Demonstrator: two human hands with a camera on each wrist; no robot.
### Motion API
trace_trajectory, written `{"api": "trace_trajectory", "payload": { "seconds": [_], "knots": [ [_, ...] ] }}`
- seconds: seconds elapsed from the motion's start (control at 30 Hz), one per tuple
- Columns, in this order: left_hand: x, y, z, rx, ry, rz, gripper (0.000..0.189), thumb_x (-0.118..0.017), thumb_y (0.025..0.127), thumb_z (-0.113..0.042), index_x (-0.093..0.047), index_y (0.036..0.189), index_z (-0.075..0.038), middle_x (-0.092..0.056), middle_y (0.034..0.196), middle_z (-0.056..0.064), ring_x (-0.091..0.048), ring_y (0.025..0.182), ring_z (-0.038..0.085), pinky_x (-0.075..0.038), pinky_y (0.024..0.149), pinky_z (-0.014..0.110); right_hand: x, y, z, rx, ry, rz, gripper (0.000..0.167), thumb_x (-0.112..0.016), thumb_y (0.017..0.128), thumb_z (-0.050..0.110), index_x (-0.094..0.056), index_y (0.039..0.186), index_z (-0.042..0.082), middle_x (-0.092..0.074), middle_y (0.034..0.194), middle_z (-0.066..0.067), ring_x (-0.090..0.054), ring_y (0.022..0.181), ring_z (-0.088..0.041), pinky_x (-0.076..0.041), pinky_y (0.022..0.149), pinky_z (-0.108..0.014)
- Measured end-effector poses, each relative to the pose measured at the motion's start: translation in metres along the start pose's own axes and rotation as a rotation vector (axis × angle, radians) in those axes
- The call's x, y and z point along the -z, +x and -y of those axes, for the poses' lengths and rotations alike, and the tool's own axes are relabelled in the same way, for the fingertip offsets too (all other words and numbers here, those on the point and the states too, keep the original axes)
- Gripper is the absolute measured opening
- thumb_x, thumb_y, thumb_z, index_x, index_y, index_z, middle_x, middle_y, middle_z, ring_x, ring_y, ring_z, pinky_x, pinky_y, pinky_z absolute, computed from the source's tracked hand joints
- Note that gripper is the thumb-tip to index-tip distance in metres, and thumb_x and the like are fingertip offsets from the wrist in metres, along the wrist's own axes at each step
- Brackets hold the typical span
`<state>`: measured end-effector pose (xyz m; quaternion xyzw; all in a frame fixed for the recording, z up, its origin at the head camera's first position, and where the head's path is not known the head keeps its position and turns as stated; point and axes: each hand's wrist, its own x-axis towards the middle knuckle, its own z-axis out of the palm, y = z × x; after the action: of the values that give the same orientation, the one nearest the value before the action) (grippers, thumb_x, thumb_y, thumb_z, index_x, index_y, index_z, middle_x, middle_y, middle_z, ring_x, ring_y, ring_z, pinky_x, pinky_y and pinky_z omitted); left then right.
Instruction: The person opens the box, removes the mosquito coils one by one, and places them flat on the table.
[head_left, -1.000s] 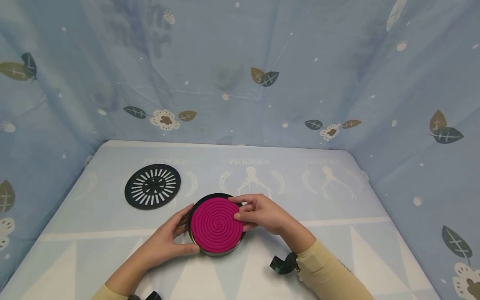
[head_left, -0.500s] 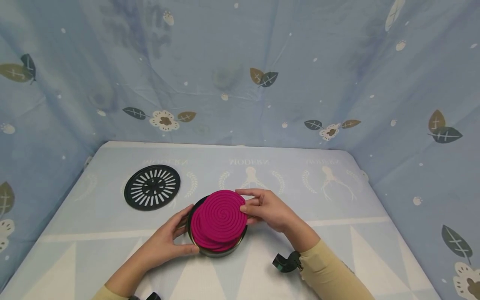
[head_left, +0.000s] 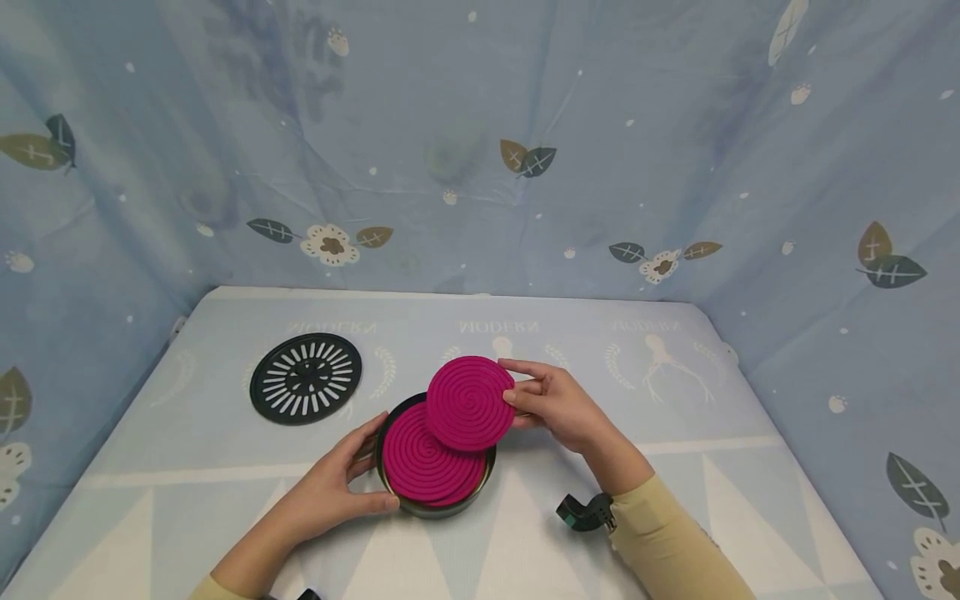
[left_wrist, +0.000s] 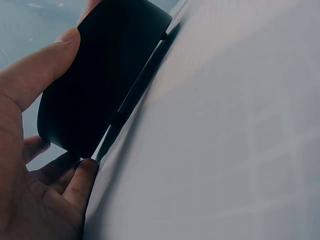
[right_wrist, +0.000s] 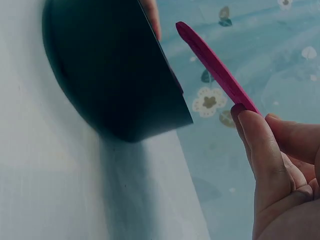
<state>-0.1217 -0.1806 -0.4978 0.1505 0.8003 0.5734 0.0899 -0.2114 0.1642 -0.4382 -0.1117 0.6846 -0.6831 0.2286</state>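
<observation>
Pinching pink disc (head_left: 470, 403) with right hand (head_left: 553, 406), gripping dark holder (left_wrist: 102, 82) with left hand (head_left: 341, 479), lower centre, probably unstacking, next needing sideways clearance

Gap between grate (head_left: 308, 379) and container (head_left: 442, 511)

Closed in from eight o'clock through twelve to four by a pale-blue curtain (head_left: 420, 83), lightly creased, smudged darker at eleven. Printed with cream flowers (head_left: 330, 244) at eight, ten and four, leaf pairs (head_left: 528, 158) near one and three. Spreads toward six into a round-cornered table (head_left: 750, 517), patterned with white triangles (head_left: 408, 554), faintly lettered along the twelve-o'clock edge. Lit softly.
</observation>
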Motion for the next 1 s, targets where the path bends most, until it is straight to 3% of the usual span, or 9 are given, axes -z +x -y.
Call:
{"api": "trace_trajectory", "payload": {
  "seconds": [0.1, 0.4, 1.0],
  "knots": [
    [0.0, -0.001, 0.0, 0.018, -0.003, -0.005, 0.113, -0.093, 0.066, -0.031, -0.028, 0.156, -0.015, -0.037, 0.154, 0.004, -0.038, 0.139, 0.023, -0.041, 0.11, 0.025, 0.004, 0.002, -0.001, 0.007, 0.021, -0.012, 0.056, -0.069, 0.093, 0.008, -0.049, 0.146, 0.013, -0.068, 0.112, -0.019, -0.072, 0.088, -0.027, -0.06, 0.081, -0.049],
    [-0.001, -0.001, -0.001, 0.014, -0.004, -0.007, 0.113, -0.094, 0.066, -0.03, -0.028, 0.156, -0.013, -0.035, 0.155, 0.005, -0.038, 0.139, 0.023, -0.041, 0.11, 0.025, 0.013, 0.005, -0.006, 0.017, 0.067, -0.064, 0.057, -0.065, 0.095, 0.004, -0.046, 0.148, 0.01, -0.069, 0.107, -0.017, -0.071, 0.077, -0.019, -0.064, 0.07, -0.031],
    [-0.002, 0.001, -0.002, 0.06, 0.03, -0.004, 0.115, -0.094, 0.063, -0.037, -0.029, 0.156, -0.018, -0.035, 0.155, 0.002, -0.038, 0.139, 0.02, -0.042, 0.11, 0.026, 0.037, 0.018, -0.012, 0.024, 0.08, -0.202, 0.055, -0.062, 0.097, 0.003, -0.043, 0.149, 0.008, -0.07, 0.107, -0.018, -0.071, 0.077, -0.018, -0.062, 0.08, -0.041]
  ]
}}
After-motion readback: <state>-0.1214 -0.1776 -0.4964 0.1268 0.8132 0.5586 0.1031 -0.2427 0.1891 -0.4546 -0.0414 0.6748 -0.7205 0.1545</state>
